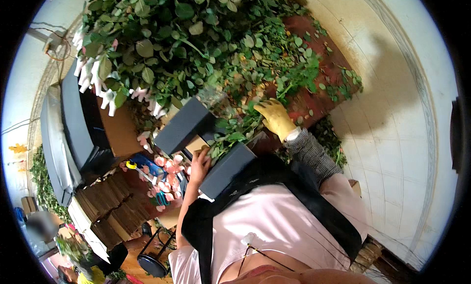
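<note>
A bunch of leafy stems (229, 138) lies slantwise in the gap between two dark grey, box-like blocks, the farther block (184, 126) and the nearer block (228, 170). My bare left hand (198, 167) closes on the bunch's left end, its fingertips partly hidden by leaves. At the other end, my right hand (277, 119), in a yellow glove, curls its fingers over the stems. A checked sleeve covers that forearm. Beyond both hands rises a large heap of cut leafy stems (171, 43), with white-wrapped flower heads (91, 77) along its left side.
Loose leaves litter the reddish tabletop (326, 70). Left of me stand a large grey box (81, 119) and stacked folded cardboard (110, 208). Pink petals (169, 171) and teal-handled scissors (162, 198) lie near my left arm. A black stool (153, 264) is below; another person works at lower left.
</note>
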